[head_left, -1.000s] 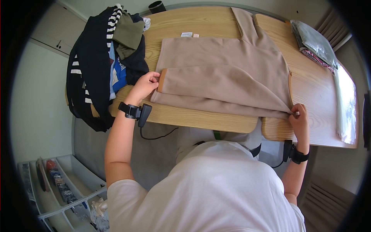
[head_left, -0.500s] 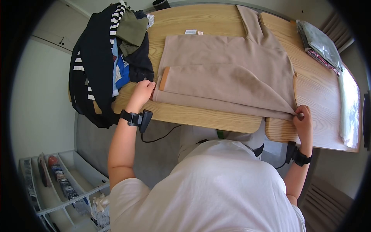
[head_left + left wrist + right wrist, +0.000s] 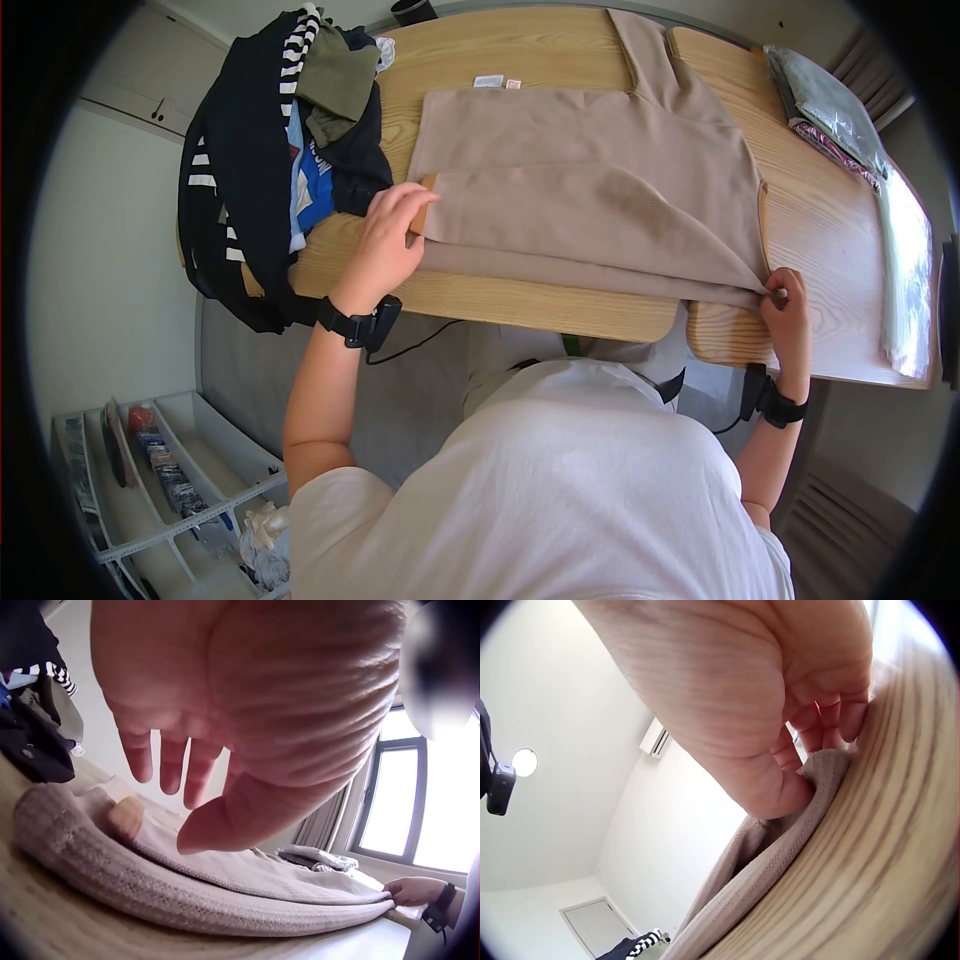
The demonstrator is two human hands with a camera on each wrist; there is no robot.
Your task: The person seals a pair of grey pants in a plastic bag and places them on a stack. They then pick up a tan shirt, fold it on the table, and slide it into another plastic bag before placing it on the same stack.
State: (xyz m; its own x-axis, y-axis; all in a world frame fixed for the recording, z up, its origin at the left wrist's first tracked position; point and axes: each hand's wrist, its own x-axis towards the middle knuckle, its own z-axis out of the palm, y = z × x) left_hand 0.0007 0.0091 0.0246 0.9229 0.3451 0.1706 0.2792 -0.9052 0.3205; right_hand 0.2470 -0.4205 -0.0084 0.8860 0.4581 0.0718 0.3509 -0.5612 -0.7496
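Note:
A light brown sweater [image 3: 560,130] lies spread on the wooden table, one sleeve [image 3: 560,205] folded along its near side toward the left. That sleeve ends in an orange-tan cuff [image 3: 418,222]. Beside this cuff is my left hand [image 3: 388,240], its fingertips overlapping the cuff in the head view. From the left wrist, the left hand [image 3: 247,697] shows loosely bent fingers above the cloth, with nothing in them. At the sweater's near right corner, my right hand [image 3: 787,308] pinches the fabric between thumb and fingers. Close up, the right hand [image 3: 780,712] has its thumb against the folded edge.
A heap of dark clothes [image 3: 245,150] with striped and olive pieces covers the table's left end. Bagged garments [image 3: 825,110] and clear plastic bags [image 3: 905,280] lie on the right. Small labels [image 3: 488,81] sit beyond the sweater. A divided bin [image 3: 160,490] stands lower left.
My left hand first was at the cuff, then moved down to the sweater's near left corner, and now is raised over the cuff with fingers spread. The right hand keeps its pinch.

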